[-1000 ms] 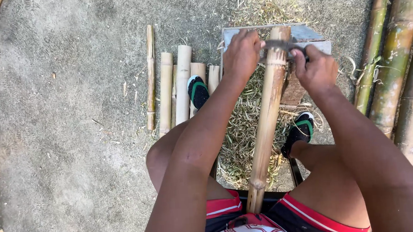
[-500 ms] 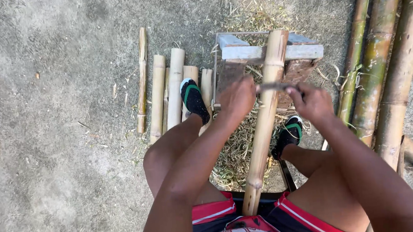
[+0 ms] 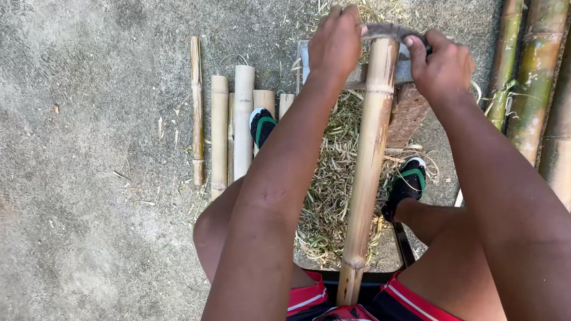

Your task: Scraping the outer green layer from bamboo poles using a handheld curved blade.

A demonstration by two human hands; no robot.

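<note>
- At far left, bare concrete ground [image 3: 72,191] scattered with a few chips.
- Next, a row of cut bamboo pieces [image 3: 232,127] lies side by side on the ground, just beside a foot in a black, green and white sandal [image 3: 262,126].
- The person's left hand [image 3: 337,44] has its fingers closed around one end of a curved scraping blade [image 3: 383,30].
- In the centre, a long pale bamboo pole [image 3: 370,162] slants from the person's lap up to a low wooden rest [image 3: 405,108]; the blade lies across the pole's far end.
- Under the pole sits a heap of green-yellow shavings [image 3: 332,177], loose on the ground; no container is in view.
- The right hand [image 3: 442,67] has its fingers closed on the blade's other end.
- At far right, thick green bamboo culms [image 3: 542,82] lie along the ground.
- Risk, as I judge it: the blade could skid off the round pole toward the legs if the pull is uneven, or the pole could roll on its rest.
</note>
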